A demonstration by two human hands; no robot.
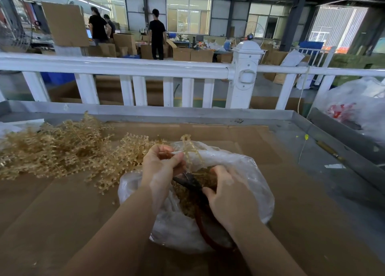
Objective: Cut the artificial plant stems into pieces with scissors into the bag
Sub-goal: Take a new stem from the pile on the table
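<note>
Over the open bag [245,171] on the cardboard surface [62,209]: left hand [160,169], fingers pinching one stem [190,150]; right hand [231,196], fingers curled around scissors [188,180]; uncut stems [62,150] heaped left.

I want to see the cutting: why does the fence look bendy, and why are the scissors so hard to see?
In the head view, the wide lens bows the white fence; the dark scissors sit shadowed between the left hand and right hand over the clear bag, slightly soft; far windows glare bright.

Gold stem [190,150] upright over open clear bag [239,167] w/ cut bits; dark scissors [190,180] at base.
</note>
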